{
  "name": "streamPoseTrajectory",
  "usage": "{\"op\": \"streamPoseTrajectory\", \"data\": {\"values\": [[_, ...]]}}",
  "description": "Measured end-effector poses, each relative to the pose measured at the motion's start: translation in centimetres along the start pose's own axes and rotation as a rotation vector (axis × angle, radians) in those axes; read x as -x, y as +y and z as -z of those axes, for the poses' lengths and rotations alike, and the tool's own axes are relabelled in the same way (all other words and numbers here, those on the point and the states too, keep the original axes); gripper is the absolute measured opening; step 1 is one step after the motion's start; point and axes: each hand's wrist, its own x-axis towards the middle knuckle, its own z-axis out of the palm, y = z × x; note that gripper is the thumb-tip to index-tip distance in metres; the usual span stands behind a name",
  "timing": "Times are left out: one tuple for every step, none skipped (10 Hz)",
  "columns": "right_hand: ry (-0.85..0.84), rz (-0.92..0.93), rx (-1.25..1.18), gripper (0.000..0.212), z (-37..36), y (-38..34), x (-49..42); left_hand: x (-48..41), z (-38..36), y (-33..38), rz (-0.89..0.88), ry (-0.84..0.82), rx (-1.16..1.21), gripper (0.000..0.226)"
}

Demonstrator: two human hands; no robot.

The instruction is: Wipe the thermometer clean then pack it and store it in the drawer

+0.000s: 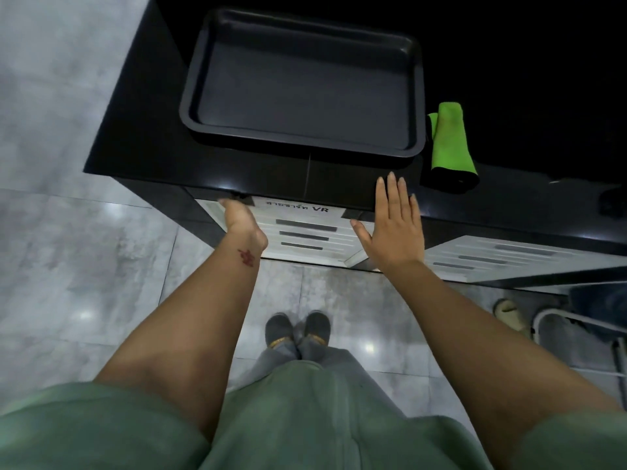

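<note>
Person stands at black tabletop (pixel 152 157). Black tray (pixel 305 86) sits on it w/ nothing inside; folded green cloth (pixel 449 144) lies just right of tray, near front edge. Left hand (pixel 239 217) is at top drawer (pixel 298 212) of white drawer unit under tabletop, fingers tucked under the edge; can't tell if that grip is closed. Right hand (pixel 393 222) is flat, fingers apart, holding nothing, over tabletop edge. Thermometer not visible; can't tell where it is.
</note>
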Motion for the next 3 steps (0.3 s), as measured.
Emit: {"op": "streamPoseTrajectory", "data": {"values": [[-0.054, 0.013, -0.006, 0.081, 0.8, 0.2, 0.1, 2.2, 0.7, -0.3, -0.169, 0.079, -0.128, 0.066], [-0.052, 0.006, -0.022, 0.079, 2.1, -0.1, 0.8, 4.8, 1.3, -0.4, -0.277, 0.166, -0.184, 0.063], [-0.007, 0.012, -0.028, 0.077, 3.4, -0.4, 1.7, 7.1, 1.8, -0.3, -0.511, 0.174, -0.311, 0.064]]}}
